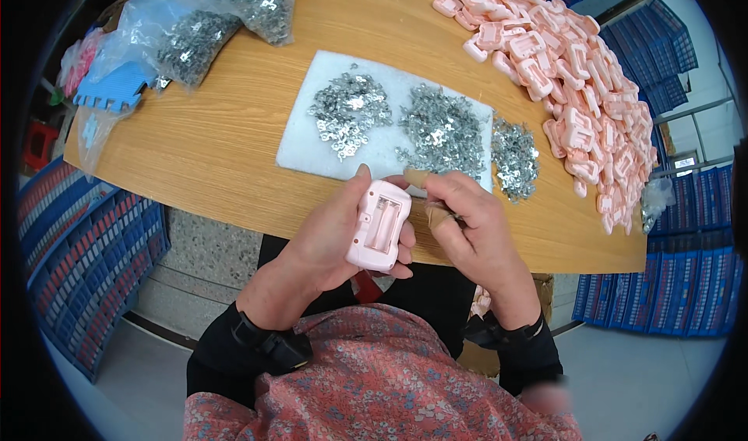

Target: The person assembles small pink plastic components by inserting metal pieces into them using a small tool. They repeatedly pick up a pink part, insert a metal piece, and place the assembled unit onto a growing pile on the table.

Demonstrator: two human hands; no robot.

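A pale pink plastic casing [382, 224] with an open battery compartment lies in my left hand [323, 231], its compartment side up. The thumb rests along its left edge, and fingertips show at its right side. Just to the right, my right hand [479, 223] is closed in a pinch near the casing's upper right corner. Tan finger covers sit on its thumb and index finger. Whatever is between those fingertips is too small to make out. Beyond the hands, two piles of small silvery metal pieces [351, 114] lie on a white foam sheet [300, 141].
A third metal heap [516, 160] lies right of the foam. Many pink casings [576, 129] cover the table's right side. Clear bags of metal pieces [195, 47] and a blue foam piece [117, 86] sit far left. Blue racks [101, 262] flank the wooden table [218, 160].
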